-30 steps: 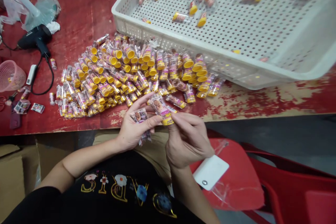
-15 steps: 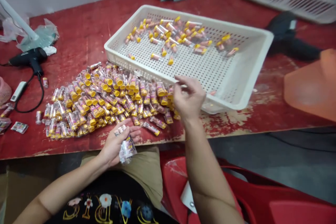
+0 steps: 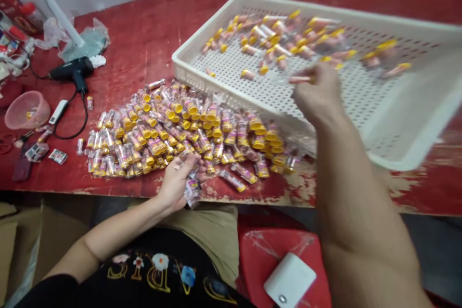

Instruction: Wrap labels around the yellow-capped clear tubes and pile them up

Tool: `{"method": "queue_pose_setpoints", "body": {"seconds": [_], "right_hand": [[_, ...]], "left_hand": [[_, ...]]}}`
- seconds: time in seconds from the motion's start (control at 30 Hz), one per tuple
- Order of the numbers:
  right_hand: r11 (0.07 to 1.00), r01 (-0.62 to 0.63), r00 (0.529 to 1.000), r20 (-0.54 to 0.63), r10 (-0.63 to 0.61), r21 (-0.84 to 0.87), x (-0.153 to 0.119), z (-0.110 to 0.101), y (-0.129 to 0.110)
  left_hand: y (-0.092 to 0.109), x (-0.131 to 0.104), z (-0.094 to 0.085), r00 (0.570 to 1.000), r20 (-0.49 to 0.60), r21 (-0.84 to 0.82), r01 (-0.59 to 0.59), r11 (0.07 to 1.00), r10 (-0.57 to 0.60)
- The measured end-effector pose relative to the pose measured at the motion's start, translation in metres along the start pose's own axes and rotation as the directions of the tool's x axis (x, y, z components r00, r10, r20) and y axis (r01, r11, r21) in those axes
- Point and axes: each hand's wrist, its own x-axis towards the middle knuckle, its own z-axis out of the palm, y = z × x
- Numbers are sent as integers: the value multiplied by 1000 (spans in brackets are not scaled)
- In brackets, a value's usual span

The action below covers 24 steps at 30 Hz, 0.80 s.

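Wrappers [image 3: 192, 190] lie grasped in the left hand [image 3: 176, 179], its grip partly curled around them at the front edge of the red bench [image 3: 144, 29]. Over the white tray [image 3: 386, 130], the right hand's [image 3: 319, 91] grip pinches a pink tube [image 3: 299, 79]. Yellow-capped tubes [image 3: 267, 38] lie scattered inside; a pile of labelled tubes [image 3: 155, 134] is heaped just beside the tray, on the bench.

2 hands [image 3: 175, 182], 1 tray [image 3: 393, 120], 1 pink bskt [image 3: 27, 116], 1 blk dryer [image 3: 74, 70]; tubes [image 3: 233, 181] too many to ct.
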Motion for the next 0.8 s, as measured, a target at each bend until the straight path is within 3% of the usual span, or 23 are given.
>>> {"method": "queue_pose_setpoints", "body": {"seconds": [0.07,0.13,0.2,0.27,0.43,0.6,0.8], "right_hand": [[957,-199,979,88,184,211,-52,-1,-43],[838,-398,913,249,322,373,-105,8,-92],[770,-493,868,290,403,406,-146,26,-131],[714,-553,833,261,488,430,-169,43,-153],[667,-590,783,119,611,455,-181,56,-152],[558,-628,745,212,632,543,-186,57,-149],[535,-642,745,279,607,549,-183,51,-147]], "left_hand": [[-4,6,1,1000,-1,-14,-14,1000,14],[-10,8,3,999,4,-20,-48,999,48],[-16,7,5,997,23,-26,-79,997,79],[-21,3,3,995,51,-17,-82,997,83],[-24,-7,-10,996,17,69,-89,994,88],[-26,-9,-9,984,-24,3,-177,984,177],[-19,-6,-5,995,14,19,-102,995,102]]}}
